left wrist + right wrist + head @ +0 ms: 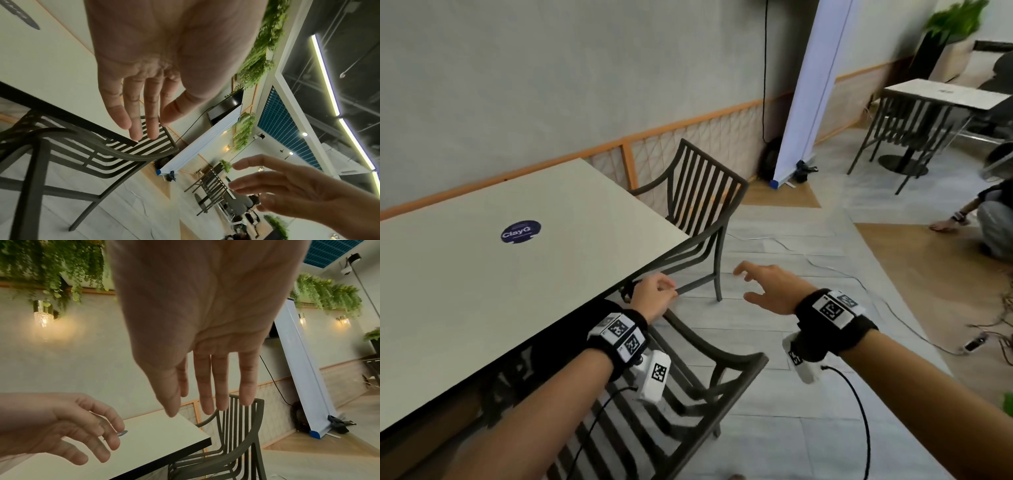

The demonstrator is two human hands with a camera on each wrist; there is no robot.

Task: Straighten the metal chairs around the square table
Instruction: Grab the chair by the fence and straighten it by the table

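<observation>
The square table [482, 274] has a cream top with a round blue sticker. One dark metal slatted chair [720, 260] stands at its far right side, angled to the table. A second metal chair [736, 359] sits below my arms, its seat under the table's near edge. My left hand [654, 296] hovers by the table's corner, fingers loosely bent, holding nothing. My right hand [767, 287] floats over the floor with fingers spread and touches nothing. In the wrist views, the left hand [141, 113] and the right hand [205, 369] both show bare palms before the far chair [259, 418].
A white roll-up banner [811, 102] leans on the wall behind the far chair. Another table [941, 92] with its own chairs stands at the back right. A crouching person [993, 219] is at the right edge. Cables [893, 308] trail over the floor on the right.
</observation>
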